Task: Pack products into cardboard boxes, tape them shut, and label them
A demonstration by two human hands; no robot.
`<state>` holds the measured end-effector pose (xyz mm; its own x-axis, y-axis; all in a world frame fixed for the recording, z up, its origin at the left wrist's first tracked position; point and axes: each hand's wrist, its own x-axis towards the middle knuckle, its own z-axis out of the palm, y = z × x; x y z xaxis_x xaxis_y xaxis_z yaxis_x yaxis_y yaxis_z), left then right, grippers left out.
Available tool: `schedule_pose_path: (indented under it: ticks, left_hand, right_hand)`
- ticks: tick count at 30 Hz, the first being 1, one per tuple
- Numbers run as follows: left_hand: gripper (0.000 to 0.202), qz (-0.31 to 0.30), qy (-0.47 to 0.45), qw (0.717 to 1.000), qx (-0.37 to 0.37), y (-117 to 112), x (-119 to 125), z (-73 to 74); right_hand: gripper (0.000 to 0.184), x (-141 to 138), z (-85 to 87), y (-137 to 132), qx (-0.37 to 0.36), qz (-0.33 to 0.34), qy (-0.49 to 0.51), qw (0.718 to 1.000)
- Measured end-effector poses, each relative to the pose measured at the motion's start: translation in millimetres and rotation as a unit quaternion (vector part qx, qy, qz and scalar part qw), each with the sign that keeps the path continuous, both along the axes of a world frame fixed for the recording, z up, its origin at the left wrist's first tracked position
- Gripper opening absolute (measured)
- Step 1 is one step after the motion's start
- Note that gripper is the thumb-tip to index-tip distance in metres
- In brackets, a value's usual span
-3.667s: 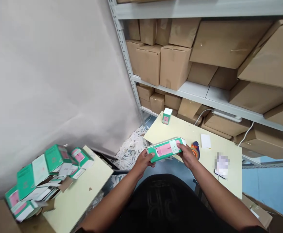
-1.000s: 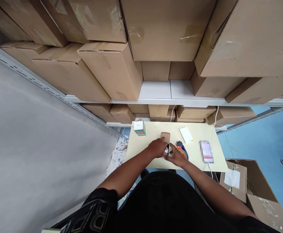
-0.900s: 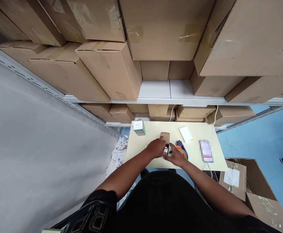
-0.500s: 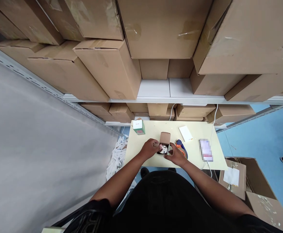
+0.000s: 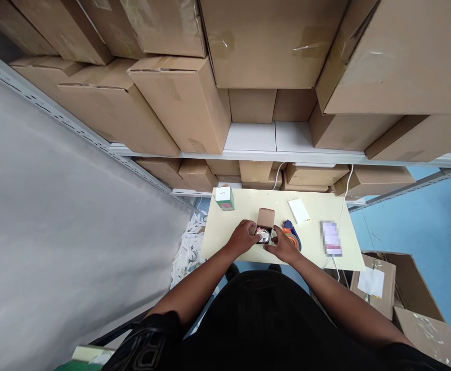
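A small cardboard box (image 5: pixel 266 217) stands on the pale yellow table with its brown lid flap raised at the back. Inside sits a round, shiny, silver-looking object (image 5: pixel 263 235), too small to name more closely. My left hand (image 5: pixel 244 238) grips the box's left side, its thumb reaching over the rim onto the edge of the round object. On the other side my right hand (image 5: pixel 283 246) holds the right wall between thumb and fingers. Just beyond the right hand lies a blue and orange tape dispenser (image 5: pixel 291 233), partly covered by that hand.
A green and white box (image 5: pixel 225 199) stands at the table's (image 5: pixel 244 198) back left. Right of centre lie a flat white box (image 5: pixel 298 211) and a phone (image 5: pixel 331 238) with a cable. Shelves of cartons (image 5: pixel 271 46) overhang the back; open cartons (image 5: pixel 418 283) stand at lower right.
My left thumb has moved down and right onto the round object's edge. The right hand keeps its hold on the box. The whole view has shifted slightly.
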<state>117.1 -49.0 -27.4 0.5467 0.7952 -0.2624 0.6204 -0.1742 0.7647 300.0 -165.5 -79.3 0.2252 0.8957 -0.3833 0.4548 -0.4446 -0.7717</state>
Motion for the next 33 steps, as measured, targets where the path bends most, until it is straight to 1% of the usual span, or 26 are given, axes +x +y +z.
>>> schedule_pose_path:
  ticks: [5,9,12,16,21,27,30,33]
  left_hand:
    - [0.043,-0.016,0.007,1.0,0.003,-8.2,-1.0,-1.4]
    - [0.042,-0.019,0.019,1.0,-0.016,-13.7,-0.7,4.2]
    - [0.045,-0.028,0.017,0.999,-0.041,-18.6,0.2,8.7]
    - [0.05,-0.031,0.01,0.998,-0.054,-24.1,1.4,8.9]
    - [0.049,-0.02,-0.008,0.999,-0.037,-25.5,0.2,3.7]
    - [0.047,0.013,-0.059,0.998,0.034,-27.1,-6.3,4.6]
    - [0.049,0.011,-0.074,0.997,0.034,-29.4,-8.1,6.6]
    - [0.053,-0.01,-0.069,0.997,0.02,-30.5,-9.2,6.8]
  right_hand:
    - [0.088,-0.3,0.6,-3.2,0.006,0.003,-0.01,1.0]
    - [0.088,-0.7,2.1,-5.3,0.015,0.008,-0.012,1.0]
    - [0.086,-1.1,4.2,-5.4,0.015,0.004,-0.013,1.0]
    - [0.083,-1.7,7.3,-5.2,0.009,0.0,-0.019,1.0]
    - [0.084,-0.9,7.1,-6.4,0.018,0.01,-0.02,1.0]
    - [0.084,1.6,2.8,-8.0,0.034,0.021,-0.049,0.998]
    - [0.088,2.2,-0.5,-7.5,0.036,0.023,-0.049,0.998]
    - [0.089,3.3,-5.0,-6.5,0.031,0.025,-0.059,0.997]
